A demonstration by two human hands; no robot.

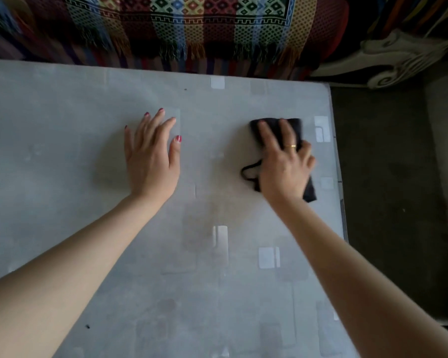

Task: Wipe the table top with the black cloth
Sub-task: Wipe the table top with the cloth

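Bare forearms reaching over grey table (pixel 62 104). Left hand (pixel 150 161) flat on top, fingers spread, holding nothing; right hand (pixel 285 164) pressed on black cloth (pixel 294 127) with straight fingers, near right edge. Beyond, patterned blanket (pixel 181 24).

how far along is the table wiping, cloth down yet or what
Done: the black cloth lies on the table top. In hand: the right hand presses it flat near the right edge, blurred as if mid-stroke; the left hand rests flat on the surface. Left: a dark speck near the front; cleaned area can't be told.
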